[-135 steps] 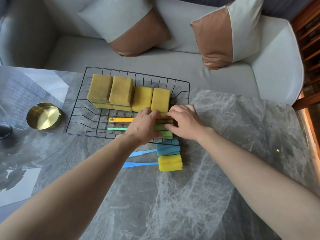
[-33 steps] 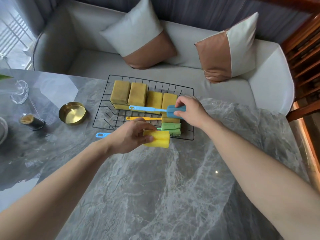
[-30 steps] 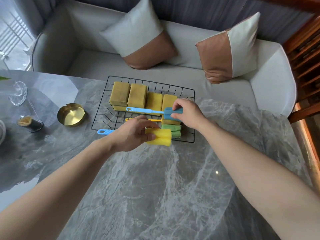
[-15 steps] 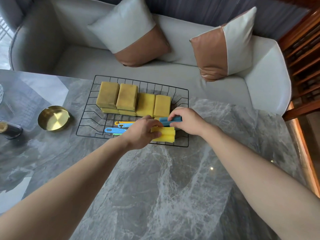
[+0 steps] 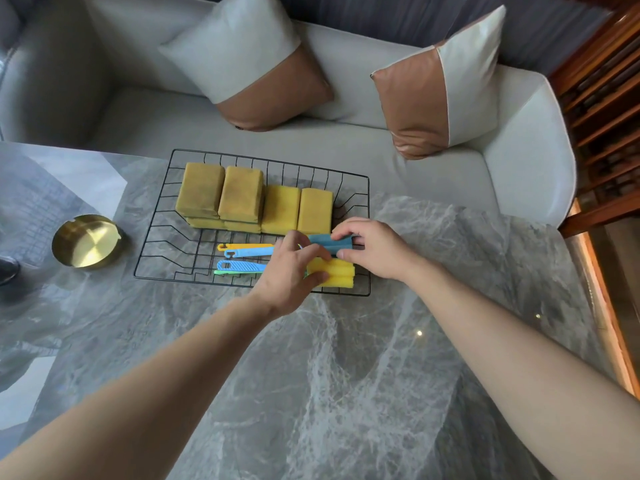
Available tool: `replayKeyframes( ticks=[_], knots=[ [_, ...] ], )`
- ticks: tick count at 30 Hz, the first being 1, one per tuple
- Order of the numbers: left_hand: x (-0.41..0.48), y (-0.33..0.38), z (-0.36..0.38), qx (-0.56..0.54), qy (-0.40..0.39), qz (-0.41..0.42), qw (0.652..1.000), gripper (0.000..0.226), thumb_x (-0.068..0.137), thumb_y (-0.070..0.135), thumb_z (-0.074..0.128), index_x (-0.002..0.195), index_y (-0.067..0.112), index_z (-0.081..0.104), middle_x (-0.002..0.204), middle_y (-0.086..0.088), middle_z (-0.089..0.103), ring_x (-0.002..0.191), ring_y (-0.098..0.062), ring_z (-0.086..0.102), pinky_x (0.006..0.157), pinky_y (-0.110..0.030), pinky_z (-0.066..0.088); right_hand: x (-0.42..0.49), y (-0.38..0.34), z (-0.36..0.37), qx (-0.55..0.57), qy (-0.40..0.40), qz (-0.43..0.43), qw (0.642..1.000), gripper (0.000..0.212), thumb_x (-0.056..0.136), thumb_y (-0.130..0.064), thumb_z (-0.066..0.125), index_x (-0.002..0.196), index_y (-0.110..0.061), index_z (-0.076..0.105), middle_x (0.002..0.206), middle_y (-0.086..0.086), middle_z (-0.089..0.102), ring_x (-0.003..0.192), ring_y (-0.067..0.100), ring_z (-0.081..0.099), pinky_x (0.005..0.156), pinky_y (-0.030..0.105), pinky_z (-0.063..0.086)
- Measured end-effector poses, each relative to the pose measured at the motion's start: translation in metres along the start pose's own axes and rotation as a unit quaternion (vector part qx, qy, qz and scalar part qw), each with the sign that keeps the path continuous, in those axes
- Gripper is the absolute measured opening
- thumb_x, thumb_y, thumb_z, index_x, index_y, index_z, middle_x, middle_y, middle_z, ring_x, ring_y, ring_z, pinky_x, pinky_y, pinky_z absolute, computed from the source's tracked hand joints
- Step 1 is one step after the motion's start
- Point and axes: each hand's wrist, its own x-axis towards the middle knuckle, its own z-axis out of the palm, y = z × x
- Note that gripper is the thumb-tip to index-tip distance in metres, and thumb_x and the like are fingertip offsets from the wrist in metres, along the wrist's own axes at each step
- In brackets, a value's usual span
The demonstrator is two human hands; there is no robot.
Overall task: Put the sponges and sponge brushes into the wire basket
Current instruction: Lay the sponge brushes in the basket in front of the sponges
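Two hands in wire basket [image 5: 162, 271]: left hand [image 5: 289, 275] fingers pinch ribbed yellow brush sponge [image 5: 337, 277]; right hand [image 5: 375, 249] fingers clasp blue one [image 5: 329, 243].

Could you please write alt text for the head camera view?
Two bare hands set sponge brushes into a black wire basket on a marble table: left hand on the yellow-headed brush, right hand on the blue-headed brush. Yellow sponges fill its far side.

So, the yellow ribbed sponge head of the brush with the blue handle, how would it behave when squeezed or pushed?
The yellow ribbed sponge head looks like soft foam, so it would probably give under the left hand pinching it. It is likely light for its size. Its blue plastic handle seems stiff, so pushing the head would probably swing it across the black wire basket.
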Motion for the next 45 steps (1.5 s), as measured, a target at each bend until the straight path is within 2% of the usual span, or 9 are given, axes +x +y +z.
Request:
replayKeyframes(
  ticks=[3,6,8,10,20,26,33,38,45],
  knots=[
    [0.003,-0.002,-0.001,0.062,0.005,-0.007,0.998,0.043,0.082,0.034,0.076,0.122,0.03,0.059,0.133,-0.005,0.044,0.116,-0.032,0.044,0.096,-0.051,0.043,-0.008,0.0,0.002,-0.039,0.007,-0.025,0.999,0.036,0.08,-0.019,0.08,0.115,-0.018,0.071,0.125,-0.005,0.062,0.118,0.012,0.059,0.106,0.039,0.045],
    [0.006,-0.007,-0.004,0.059,-0.043,-0.017,0.997,0.067,0.089,0.039,0.07,0.147,0.03,0.038,0.162,-0.003,0.028,0.145,-0.03,0.029,0.11,-0.053,0.035,-0.016,0.001,0.001,-0.093,-0.01,-0.042,0.995,0.049,0.08,-0.032,0.08,0.126,-0.025,0.066,0.135,-0.01,0.058,0.125,0.006,0.053,0.111,0.033,0.039],
    [0.009,-0.011,-0.003,0.071,-0.095,-0.023,0.993,0.078,0.095,0.044,0.061,0.159,0.028,0.02,0.168,0.001,0.017,0.155,-0.025,0.013,0.119,-0.054,0.026,-0.021,0.002,0.002,-0.118,-0.016,-0.045,0.992,0.055,0.08,-0.034,0.08,0.132,-0.027,0.062,0.142,-0.011,0.054,0.131,0.005,0.049,0.114,0.032,0.036],
    [0.01,-0.014,-0.001,0.096,-0.122,-0.022,0.988,0.078,0.098,0.049,0.054,0.161,0.027,0.012,0.169,0.003,0.014,0.156,-0.022,0.008,0.123,-0.051,0.02,-0.024,0.004,0.004,-0.14,-0.012,-0.049,0.989,0.059,0.081,-0.032,0.08,0.136,-0.027,0.06,0.146,-0.009,0.053,0.137,0.007,0.044,0.116,0.032,0.032],
    [0.012,-0.014,0.012,0.139,-0.102,-0.04,0.984,0.072,0.098,0.055,0.048,0.158,0.03,0.016,0.168,0.005,0.018,0.153,-0.019,0.021,0.123,-0.041,0.02,-0.025,0.008,0.018,-0.222,0.034,-0.065,0.972,0.055,0.084,-0.029,0.077,0.136,-0.023,0.059,0.144,-0.004,0.056,0.137,0.014,0.046,0.116,0.031,0.032],
    [0.011,-0.013,0.007,0.176,-0.125,-0.028,0.976,0.076,0.1,0.058,0.038,0.161,0.028,0.004,0.17,0.003,0.009,0.155,-0.022,0.015,0.124,-0.044,0.016,-0.025,0.004,0.016,-0.238,0.009,-0.055,0.97,0.058,0.087,-0.036,0.07,0.14,-0.028,0.049,0.149,-0.007,0.047,0.137,0.015,0.044,0.113,0.037,0.035],
    [0.012,-0.014,-0.003,0.127,-0.121,-0.033,0.984,0.086,0.092,0.06,0.051,0.161,0.032,0.008,0.17,0.005,0.009,0.156,-0.019,0.01,0.125,-0.045,0.013,-0.026,-0.004,0.016,-0.282,0.0,-0.054,0.958,0.073,0.084,-0.053,0.062,0.148,-0.029,0.037,0.158,-0.009,0.033,0.145,0.013,0.03,0.113,0.04,0.026],
    [0.008,-0.013,-0.012,0.131,-0.113,-0.028,0.984,0.088,0.09,0.063,0.052,0.16,0.034,0.008,0.17,0.007,0.007,0.156,-0.017,0.006,0.126,-0.044,0.01,-0.033,-0.011,0.019,-0.316,0.018,-0.053,0.947,0.07,0.087,-0.058,0.056,0.149,-0.03,0.036,0.161,-0.01,0.028,0.15,0.013,0.018,0.116,0.042,0.02],
    [-0.02,-0.004,-0.041,0.151,-0.044,-0.053,0.986,0.08,0.094,0.065,0.039,0.16,0.035,0.006,0.17,0.008,0.003,0.156,-0.016,-0.001,0.125,-0.045,0.006,-0.045,-0.033,0.022,-0.317,0.079,-0.033,0.945,0.067,0.089,-0.061,0.045,0.148,-0.033,0.034,0.161,-0.011,0.027,0.15,0.012,0.019,0.115,0.039,0.019]
  ],
)
